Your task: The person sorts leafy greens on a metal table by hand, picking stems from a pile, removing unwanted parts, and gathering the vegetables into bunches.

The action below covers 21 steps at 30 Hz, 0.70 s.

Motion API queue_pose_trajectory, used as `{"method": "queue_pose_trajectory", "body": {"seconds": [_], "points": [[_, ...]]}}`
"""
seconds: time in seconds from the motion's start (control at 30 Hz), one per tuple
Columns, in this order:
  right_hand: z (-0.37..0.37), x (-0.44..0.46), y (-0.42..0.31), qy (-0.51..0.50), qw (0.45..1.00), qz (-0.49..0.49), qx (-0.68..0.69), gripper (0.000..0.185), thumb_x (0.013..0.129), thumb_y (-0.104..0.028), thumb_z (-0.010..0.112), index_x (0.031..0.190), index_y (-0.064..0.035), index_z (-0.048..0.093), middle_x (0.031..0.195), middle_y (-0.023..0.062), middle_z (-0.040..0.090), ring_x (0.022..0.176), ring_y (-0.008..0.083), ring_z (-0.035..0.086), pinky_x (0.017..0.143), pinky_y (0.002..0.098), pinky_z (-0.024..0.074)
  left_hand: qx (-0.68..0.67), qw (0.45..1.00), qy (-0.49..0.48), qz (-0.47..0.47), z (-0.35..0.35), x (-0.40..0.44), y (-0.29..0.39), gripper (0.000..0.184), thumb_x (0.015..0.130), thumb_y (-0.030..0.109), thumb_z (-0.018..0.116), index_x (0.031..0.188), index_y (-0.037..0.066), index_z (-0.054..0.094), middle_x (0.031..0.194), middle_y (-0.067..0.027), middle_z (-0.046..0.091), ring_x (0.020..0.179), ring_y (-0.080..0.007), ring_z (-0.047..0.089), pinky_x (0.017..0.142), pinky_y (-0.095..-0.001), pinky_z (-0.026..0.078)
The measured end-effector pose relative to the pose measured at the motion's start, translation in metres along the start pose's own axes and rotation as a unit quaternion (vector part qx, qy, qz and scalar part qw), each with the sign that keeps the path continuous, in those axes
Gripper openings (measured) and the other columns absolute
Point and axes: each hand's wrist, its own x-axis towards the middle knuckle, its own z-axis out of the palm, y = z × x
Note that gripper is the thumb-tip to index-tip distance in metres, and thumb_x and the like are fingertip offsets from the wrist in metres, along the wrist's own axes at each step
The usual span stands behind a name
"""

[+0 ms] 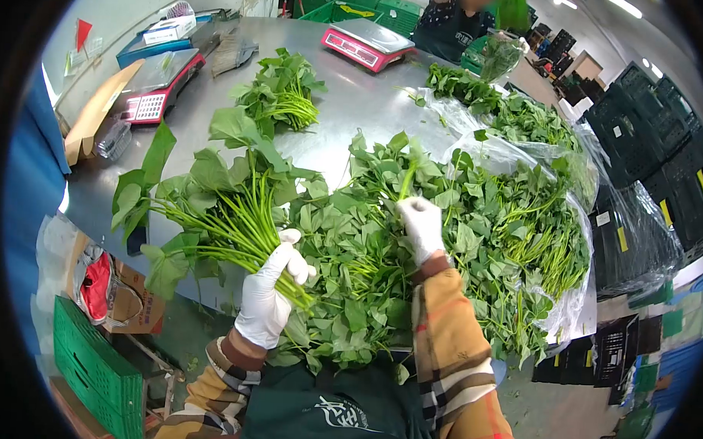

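Note:
My left hand (pixel 270 298), in a white glove, is wrapped round the lower stems of a bunch of sweet potato greens (pixel 232 207). The bunch's leaves fan out up and to the left. In its white glove, my right hand (pixel 422 228) pinches a single green stem (pixel 408 180) whose leafy top is blurred. Beneath both hands spreads a large pile of loose sweet potato greens (pixel 475 239), partly lying on clear plastic sheeting (pixel 463 127). Another gathered bunch (pixel 282 93) rests on the metal table (pixel 363 96), beyond my left hand.
A red scale (pixel 365 43) stands at the table's far side, another red scale (pixel 156 89) at the left. A person (pixel 455 26) is across the table. Dark crates (pixel 642 113) are stacked at right; green crates (pixel 98 373) stand low at left, near a cardboard box (pixel 136 301).

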Motion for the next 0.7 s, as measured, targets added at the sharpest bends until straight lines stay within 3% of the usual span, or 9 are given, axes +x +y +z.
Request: {"method": "queue_pose_trajectory", "body": {"seconds": [0.1,0.17,0.27,0.37,0.4,0.43,0.5,0.53,0.7], "points": [[-0.025,-0.024,-0.059,0.079,0.979,0.044,0.185,0.008,0.088,-0.011,0.063,0.087,-0.0062,0.069,0.078,-0.0004,0.065,0.065,0.0069,0.056,0.06,0.0211,0.0447,-0.008,0.999,0.025,-0.041,0.007,0.003,-0.007,0.019,0.097,0.012,0.053,0.113,0.003,0.052,0.074,-0.0001,0.051,0.068,-0.0135,0.051,0.075,-0.0343,0.046],[-0.027,-0.051,-0.093,0.027,0.989,-0.03,0.145,0.01,0.089,-0.013,0.063,0.085,-0.0054,0.069,0.079,-0.0004,0.066,0.065,0.0062,0.056,0.06,0.0206,0.0444,0.027,0.998,0.023,-0.05,0.014,-0.001,-0.013,0.024,0.095,0.009,0.055,0.118,-0.001,0.054,0.096,-0.0098,0.065,0.088,-0.0202,0.062,0.084,-0.0339,0.05],[-0.01,-0.107,-0.123,-0.211,0.965,-0.152,-0.044,0.015,0.086,-0.017,0.07,0.092,-0.0029,0.071,0.08,0.0003,0.066,0.07,0.0053,0.057,0.063,0.0213,0.046,0.031,0.996,-0.019,-0.076,0.021,0.002,-0.027,0.036,0.097,0.012,0.054,0.13,0.0,0.05,0.122,-0.0186,0.061,0.115,-0.0264,0.058,0.097,-0.0376,0.048],[-0.007,-0.105,-0.123,-0.357,0.931,0.033,0.064,0.017,0.086,-0.016,0.07,0.092,-0.0001,0.071,0.079,0.0015,0.067,0.068,0.0064,0.058,0.064,0.0221,0.0478,0.004,0.995,-0.019,-0.1,0.024,0.006,-0.025,0.022,0.096,0.009,0.054,0.117,0.001,0.057,0.111,-0.0133,0.066,0.103,-0.022,0.063,0.094,-0.0345,0.049],[-0.009,-0.088,-0.107,-0.287,0.955,0.01,0.072,0.017,0.087,-0.016,0.069,0.089,0.0004,0.07,0.077,0.0002,0.067,0.067,0.006,0.058,0.063,0.0223,0.048,0.006,0.997,-0.001,-0.077,0.02,0.003,-0.021,0.019,0.097,0.015,0.055,0.111,0.004,0.058,0.112,-0.017,0.065,0.108,-0.0252,0.061,0.098,-0.04,0.048],[-0.01,-0.066,-0.081,-0.191,0.98,0.032,0.04,0.016,0.087,-0.016,0.069,0.088,-0.0003,0.07,0.075,-0.0009,0.067,0.066,0.0065,0.059,0.062,0.0225,0.0476,-0.008,0.998,0.033,-0.06,0.016,0.005,-0.02,0.01,0.097,0.017,0.056,0.1,0.008,0.058,0.092,-0.0086,0.065,0.091,-0.0208,0.063,0.093,-0.0398,0.049],[-0.017,-0.025,-0.017,0.009,0.974,-0.106,-0.2,0.013,0.085,-0.016,0.069,0.093,-0.0059,0.071,0.078,0.007,0.069,0.064,0.0146,0.062,0.063,0.0287,0.0495,-0.023,0.999,0.024,-0.015,0.002,0.009,-0.015,0.008,0.096,0.018,0.057,0.098,0.01,0.057,0.078,-0.0011,0.056,0.077,-0.0163,0.057,0.085,-0.0389,0.05],[-0.023,-0.012,0.005,0.048,0.942,-0.154,-0.294,0.014,0.083,-0.02,0.067,0.092,-0.0101,0.07,0.084,0.0112,0.067,0.078,0.0293,0.064,0.071,0.0366,0.0504,-0.006,0.999,0.036,0.008,0.004,0.01,-0.01,0.007,0.096,0.017,0.058,0.098,0.011,0.056,0.074,0.0007,0.051,0.07,-0.0142,0.051,0.081,-0.0381,0.049],[-0.028,0.02,0.04,0.06,0.849,-0.152,-0.502,0.006,0.078,-0.018,0.065,0.079,-0.0119,0.066,0.088,0.0153,0.057,0.086,0.0352,0.059,0.073,0.0453,0.0488,-0.02,0.999,0.035,-0.018,-0.004,0.011,-0.007,0.008,0.096,0.018,0.058,0.098,0.011,0.056,0.075,0.0007,0.052,0.072,-0.0145,0.053,0.08,-0.0377,0.049]]}}
